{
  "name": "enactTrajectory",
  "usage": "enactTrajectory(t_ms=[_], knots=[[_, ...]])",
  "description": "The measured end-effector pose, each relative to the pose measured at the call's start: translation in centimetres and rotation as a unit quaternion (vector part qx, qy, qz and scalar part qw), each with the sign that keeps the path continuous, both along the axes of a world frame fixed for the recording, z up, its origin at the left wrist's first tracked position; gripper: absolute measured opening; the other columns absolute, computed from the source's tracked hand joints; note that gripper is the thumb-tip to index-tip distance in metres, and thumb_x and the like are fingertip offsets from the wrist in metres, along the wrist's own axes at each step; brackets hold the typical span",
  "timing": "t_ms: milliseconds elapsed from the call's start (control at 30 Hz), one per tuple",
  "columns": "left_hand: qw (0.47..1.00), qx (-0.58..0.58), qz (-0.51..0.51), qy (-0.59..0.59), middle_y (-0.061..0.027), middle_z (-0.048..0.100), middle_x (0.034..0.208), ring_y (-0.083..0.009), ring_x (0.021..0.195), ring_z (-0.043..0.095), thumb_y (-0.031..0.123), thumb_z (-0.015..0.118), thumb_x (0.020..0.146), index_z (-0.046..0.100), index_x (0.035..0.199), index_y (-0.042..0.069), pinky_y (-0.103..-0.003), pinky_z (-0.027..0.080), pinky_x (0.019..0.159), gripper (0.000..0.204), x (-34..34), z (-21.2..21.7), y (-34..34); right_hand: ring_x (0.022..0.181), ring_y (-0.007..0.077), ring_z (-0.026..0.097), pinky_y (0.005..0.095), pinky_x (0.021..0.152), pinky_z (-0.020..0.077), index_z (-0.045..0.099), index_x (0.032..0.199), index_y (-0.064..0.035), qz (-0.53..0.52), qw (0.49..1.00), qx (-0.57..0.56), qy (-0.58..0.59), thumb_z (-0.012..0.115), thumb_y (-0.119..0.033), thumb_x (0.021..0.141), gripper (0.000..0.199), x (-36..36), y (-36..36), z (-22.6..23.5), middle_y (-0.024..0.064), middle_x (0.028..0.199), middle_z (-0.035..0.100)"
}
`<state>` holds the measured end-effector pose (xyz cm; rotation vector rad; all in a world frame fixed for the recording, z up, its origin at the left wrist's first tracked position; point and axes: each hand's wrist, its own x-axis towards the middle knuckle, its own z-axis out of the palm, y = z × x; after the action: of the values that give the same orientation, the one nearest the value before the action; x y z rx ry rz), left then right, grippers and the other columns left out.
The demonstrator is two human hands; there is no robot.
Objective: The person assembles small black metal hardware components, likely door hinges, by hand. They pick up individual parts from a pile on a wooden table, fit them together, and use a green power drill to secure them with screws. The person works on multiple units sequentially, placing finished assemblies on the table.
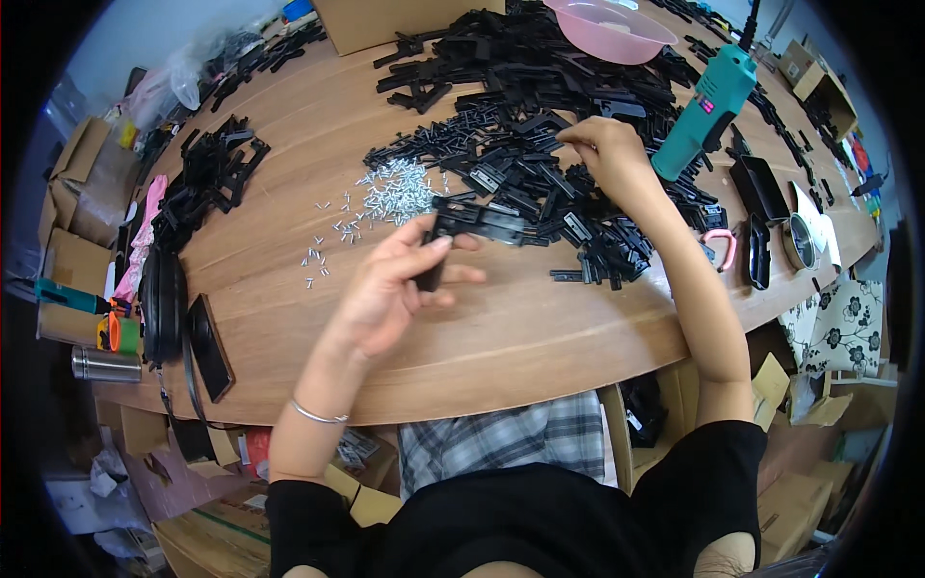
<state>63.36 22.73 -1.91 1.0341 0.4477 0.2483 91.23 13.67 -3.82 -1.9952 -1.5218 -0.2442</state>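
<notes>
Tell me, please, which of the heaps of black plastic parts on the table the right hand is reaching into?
The right hand reaches into the big central heap beside the silver screws and teal power tool, not the smaller pile at the table's left edge.

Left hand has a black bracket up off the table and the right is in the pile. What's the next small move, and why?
Probably close the right hand on one small black piece from the heap of black plastic parts and bring it to the black bracket held in the left hand. The right fingertips are already on the heap, and the bracket is lifted clear of the wooden table.
</notes>
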Motion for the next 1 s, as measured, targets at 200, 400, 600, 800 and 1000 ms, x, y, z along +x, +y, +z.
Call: enactTrajectory(t_ms=[200, 400, 600, 800, 1000], knots=[[0.998, -0.025, 0.058, 0.010, -0.0135, 0.056, 0.109, -0.0223, 0.104, 0.057, 0.011, 0.048, 0.091, 0.043, 0.118, 0.000, -0.025, 0.053, 0.076, 0.030, 0.2, -0.6, -0.4, 0.084, 0.0283, 0.058, 0.0351, 0.079, 0.0459, 0.069, 0.082, -0.0047, 0.081, 0.997, 0.017, 0.009, 0.065, -0.008, 0.070, 0.013, -0.7, 1.8, -2.1, 0.0096, 0.086, 0.065], [0.994, 0.012, 0.099, 0.034, -0.0109, 0.059, 0.104, -0.0176, 0.098, 0.059, 0.011, 0.057, 0.086, 0.046, 0.114, 0.003, -0.022, 0.047, 0.076, 0.031, -0.8, -1.1, 0.0, 0.080, 0.0273, 0.055, 0.0351, 0.074, 0.0440, 0.065, 0.095, -0.0054, 0.041, 0.999, -0.007, -0.019, 0.063, -0.005, 0.073, 0.022, -1.3, 2.0, -2.2, 0.0107, 0.082, 0.060], [0.997, 0.000, 0.072, 0.003, -0.0094, 0.062, 0.095, -0.0109, 0.081, 0.061, 0.009, 0.062, 0.083, 0.052, 0.110, 0.000, -0.019, 0.046, 0.066, 0.030, -1.1, -1.7, 0.1, 0.082, 0.0257, 0.050, 0.0302, 0.078, 0.0419, 0.054, 0.120, -0.0125, 0.058, 0.996, -0.049, -0.043, 0.044, 0.010, 0.080, 0.047, -2.7, 1.1, -0.9, 0.0128, 0.087, 0.048], [0.998, 0.054, 0.031, -0.004, -0.0056, 0.062, 0.086, -0.0072, 0.076, 0.058, 0.007, 0.059, 0.084, 0.056, 0.111, -0.001, -0.017, 0.044, 0.063, 0.029, -1.1, -2.1, -0.7, 0.082, 0.0108, 0.060, 0.0220, 0.073, 0.0490, 0.061, 0.096, 0.0041, 0.180, 0.884, 0.112, 0.416, 0.063, 0.001, 0.080, 0.016, -8.3, -0.5, 1.2, 0.0069, 0.092, 0.063], [0.985, 0.152, 0.075, -0.044, -0.0061, 0.059, 0.099, -0.0094, 0.081, 0.057, 0.001, 0.054, 0.086, 0.052, 0.115, -0.004, -0.021, 0.046, 0.069, 0.029, -0.8, -3.3, -1.5, 0.079, 0.0231, 0.057, 0.0307, 0.072, 0.0467, 0.066, 0.077, -0.0055, 0.283, 0.951, 0.085, 0.094, 0.070, -0.002, 0.063, 0.015, -11.6, -0.7, 2.1, 0.0037, 0.076, 0.065]])
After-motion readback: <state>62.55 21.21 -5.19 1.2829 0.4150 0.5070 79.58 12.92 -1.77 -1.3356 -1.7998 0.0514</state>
